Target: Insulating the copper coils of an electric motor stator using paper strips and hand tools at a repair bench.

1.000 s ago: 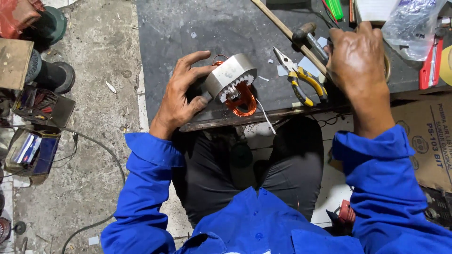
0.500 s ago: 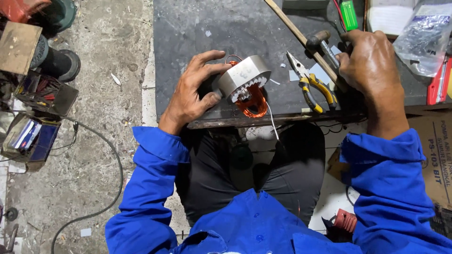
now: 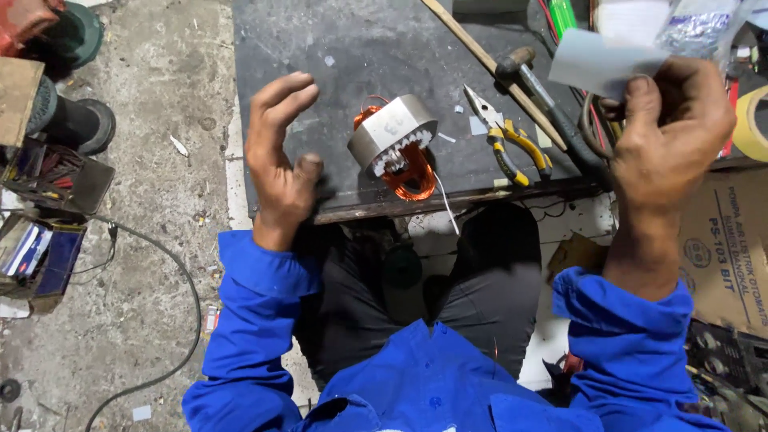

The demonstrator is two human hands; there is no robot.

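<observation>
Above the bench (image 3: 336,48), the left hand (image 3: 280,156) hung raised, fingers apart, beside the stator (image 3: 392,132); the right hand (image 3: 672,136) pinched a paper slip (image 3: 596,68).

Right hand (image 3: 668,140) is up over the counter (image 3: 336,48), fingers (image 3: 640,100) pinching a pale paper strip (image 3: 600,64). Left hand (image 3: 280,152) hangs open, empty, just beside the motor stator (image 3: 392,132) with copper windings. Yellow-handled pliers (image 3: 512,140) and hammer (image 3: 544,100) lie between.
</observation>
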